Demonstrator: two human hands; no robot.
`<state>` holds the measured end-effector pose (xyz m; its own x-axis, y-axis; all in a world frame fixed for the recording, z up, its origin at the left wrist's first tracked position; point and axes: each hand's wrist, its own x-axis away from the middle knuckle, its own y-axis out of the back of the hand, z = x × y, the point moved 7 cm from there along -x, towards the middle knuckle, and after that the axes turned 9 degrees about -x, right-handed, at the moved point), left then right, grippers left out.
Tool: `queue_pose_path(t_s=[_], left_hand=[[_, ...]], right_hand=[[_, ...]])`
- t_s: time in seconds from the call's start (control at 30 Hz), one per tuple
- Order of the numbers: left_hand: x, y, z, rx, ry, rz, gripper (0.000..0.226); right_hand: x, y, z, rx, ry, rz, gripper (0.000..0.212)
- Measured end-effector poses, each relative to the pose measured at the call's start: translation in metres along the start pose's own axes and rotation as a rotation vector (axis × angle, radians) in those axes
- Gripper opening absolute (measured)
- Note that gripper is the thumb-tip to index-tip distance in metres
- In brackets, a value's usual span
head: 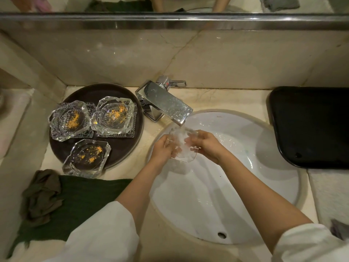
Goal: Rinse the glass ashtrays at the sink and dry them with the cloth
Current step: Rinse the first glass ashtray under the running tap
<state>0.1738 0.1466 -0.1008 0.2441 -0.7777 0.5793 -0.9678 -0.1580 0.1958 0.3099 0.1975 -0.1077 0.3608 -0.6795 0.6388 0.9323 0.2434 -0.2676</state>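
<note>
My left hand (164, 148) and my right hand (205, 143) both grip one clear glass ashtray (184, 148) under running water from the chrome faucet (166, 103), above the white sink (255, 129). Three more glass ashtrays speckled with orange powder rest on a dark round tray (105, 91) to the left: one at the back left (69, 121), one at the back right (114, 115), one at the front (86, 158). The two at the back sit on further glass ashtrays. A crumpled brown cloth (42, 195) lies on a dark green cloth (83, 201) at the front left.
A black rectangular tray (311, 125) sits right of the sink. A white towel (332, 193) lies at the front right. The marble wall and a mirror ledge (170, 20) run along the back. A stone ledge rises on the left.
</note>
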Motion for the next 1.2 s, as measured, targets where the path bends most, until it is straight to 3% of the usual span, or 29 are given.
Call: queue_pose_path(t_s=[0.27,0.5,0.7,0.83,1.0,1.2], left_hand=[[0.004,0.004,-0.009,-0.098,-0.104,-0.104,0.013],[0.0,-0.002,0.004,0.013,0.046,-0.047,0.017],[-0.001,-0.004,0.01,-0.117,0.078,-0.001,0.021],[-0.003,-0.007,0.016,-0.197,0.064,0.044,0.02],[-0.002,-0.008,0.023,-0.256,0.019,-0.008,0.02],[0.001,-0.009,0.018,-0.366,-0.103,-0.051,0.022]], right_hand=[[-0.005,0.009,-0.003,0.127,0.059,-0.151,0.017],[-0.002,0.015,0.004,0.091,0.135,-0.262,0.016],[-0.002,0.018,0.01,0.318,0.163,-0.333,0.018],[-0.004,0.02,-0.007,0.24,0.067,-0.214,0.017],[-0.002,0.023,-0.015,0.364,0.126,-0.144,0.026],[0.003,0.019,-0.021,0.471,0.226,-0.226,0.025]])
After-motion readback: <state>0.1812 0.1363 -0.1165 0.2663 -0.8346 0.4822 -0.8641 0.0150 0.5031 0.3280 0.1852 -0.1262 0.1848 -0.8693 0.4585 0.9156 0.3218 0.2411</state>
